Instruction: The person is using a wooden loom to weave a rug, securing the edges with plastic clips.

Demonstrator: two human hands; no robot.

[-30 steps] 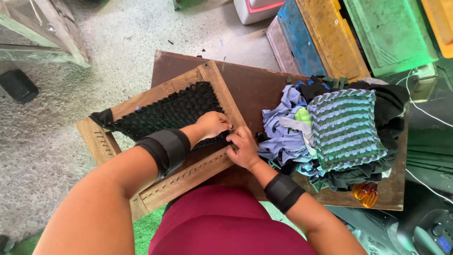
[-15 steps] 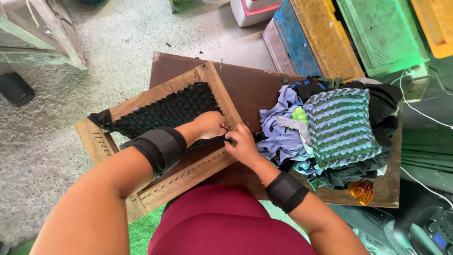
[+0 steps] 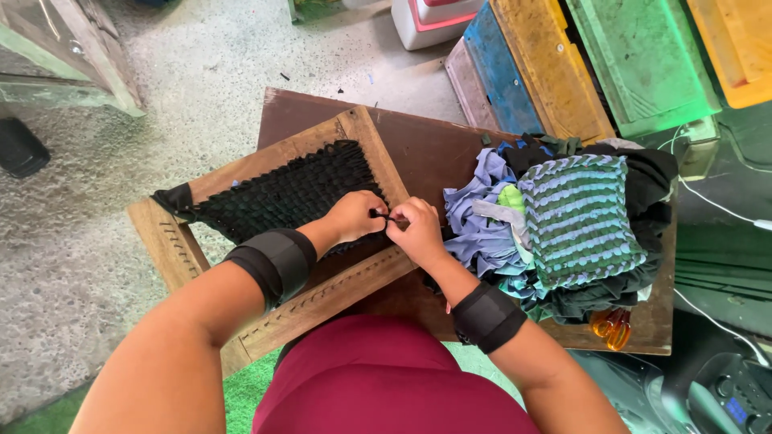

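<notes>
Head view: a dark fabric strip [image 3: 392, 217] is being pinched between the fingers of the left hand [image 3: 356, 215] and right hand [image 3: 417, 231] at the right edge of the black woven mat [image 3: 289, 193] on the wooden frame [image 3: 173, 249], its anchoring judged next, the hands being held slightly farther apart than half a second ago.
</notes>
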